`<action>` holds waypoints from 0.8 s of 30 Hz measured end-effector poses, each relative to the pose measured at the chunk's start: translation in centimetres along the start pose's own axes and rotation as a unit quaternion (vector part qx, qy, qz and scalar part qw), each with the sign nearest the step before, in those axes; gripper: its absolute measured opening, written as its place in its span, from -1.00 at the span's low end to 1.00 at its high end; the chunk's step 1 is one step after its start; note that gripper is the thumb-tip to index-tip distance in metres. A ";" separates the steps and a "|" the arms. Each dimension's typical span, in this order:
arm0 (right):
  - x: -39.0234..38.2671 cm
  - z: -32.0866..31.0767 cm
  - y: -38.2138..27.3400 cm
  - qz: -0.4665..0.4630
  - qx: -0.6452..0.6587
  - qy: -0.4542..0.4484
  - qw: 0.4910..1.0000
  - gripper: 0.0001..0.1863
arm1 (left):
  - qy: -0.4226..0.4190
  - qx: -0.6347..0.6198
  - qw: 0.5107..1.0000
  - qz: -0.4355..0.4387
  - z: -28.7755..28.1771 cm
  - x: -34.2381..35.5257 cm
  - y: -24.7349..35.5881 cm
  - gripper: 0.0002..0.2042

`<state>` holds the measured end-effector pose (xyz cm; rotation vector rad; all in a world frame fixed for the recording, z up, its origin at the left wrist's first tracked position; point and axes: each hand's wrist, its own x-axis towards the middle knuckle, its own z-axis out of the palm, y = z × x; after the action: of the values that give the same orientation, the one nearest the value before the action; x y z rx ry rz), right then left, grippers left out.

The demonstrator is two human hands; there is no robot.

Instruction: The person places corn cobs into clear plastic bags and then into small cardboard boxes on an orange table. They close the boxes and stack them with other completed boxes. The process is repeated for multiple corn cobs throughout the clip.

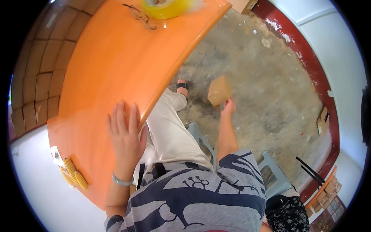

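My left hand [126, 131] lies palm down on the orange wooden table [112, 69], close to its edge, with the fingers stretched out and nothing under them that I can see. A pale bangle [122, 180] circles that wrist. Out to the right, over the concrete floor, my right hand [229, 106] grips a small brown cardboard box [219, 91] by its near lower corner. The box is tilted and slightly blurred at its far side. The fingers beneath it are partly hidden.
A yellow bowl [164, 11] and a thin dark twisted strand [141, 17] lie at the table's far end. Corn cobs [74, 174] rest at the left edge. Cardboard boxes [48, 58] are stacked beyond. A grey-green plastic stool [276, 174] stands right, beside dark floral cloth [288, 214].
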<state>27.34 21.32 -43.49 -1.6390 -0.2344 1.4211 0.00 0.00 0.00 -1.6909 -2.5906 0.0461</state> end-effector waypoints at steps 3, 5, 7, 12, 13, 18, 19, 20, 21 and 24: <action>-3.4 -3.3 -5.1 -0.016 0.005 0.039 0.999 -0.84 | 0.008 -0.028 1.000 0.010 -0.4 -0.4 0.9 -0.17; -7.7 -2.2 -9.2 -0.025 0.062 0.072 0.995 -0.88 | 0.017 -0.030 0.999 0.005 -1.1 -1.2 0.9 -0.18; -8.2 -2.5 -11.8 -0.053 0.097 -0.006 0.994 -0.87 | 0.049 -0.041 0.998 0.022 -0.6 -1.5 0.6 -0.15; -11.6 -2.4 -20.9 -0.090 0.162 -0.229 0.956 -0.62 | 0.088 -0.087 0.992 0.039 0.6 -3.6 -0.1 -0.12; -14.9 -1.3 -23.2 -0.085 0.175 -0.270 0.943 -0.53 | 0.082 -0.094 0.991 0.038 0.6 -4.8 0.0 -0.13; -31.9 0.9 -29.6 -0.222 0.146 -0.386 0.883 -0.45 | 0.101 -0.140 0.983 0.068 1.7 -11.9 -0.2 -0.24; -34.6 1.5 -29.5 -0.246 0.138 -0.428 0.859 -0.46 | 0.087 -0.146 0.983 0.075 1.1 -13.9 -0.3 -0.27; -36.3 2.2 -29.4 -0.266 0.135 -0.467 0.832 -0.47 | 0.070 -0.150 0.983 0.084 0.3 -15.6 0.0 -0.30; -37.0 3.1 -29.1 -0.258 0.110 -0.526 0.803 -0.47 | 0.060 -0.218 0.972 0.065 0.4 -17.5 0.2 -0.34; -38.0 6.0 -26.6 -0.224 0.068 -0.651 0.722 -0.46 | 0.058 -0.354 0.933 0.026 1.1 -22.5 -0.5 -0.46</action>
<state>21.11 14.00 2.34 -0.1303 -1.1870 1.8687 8.53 -20.76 -1.59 -1.8476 -2.6303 -1.0702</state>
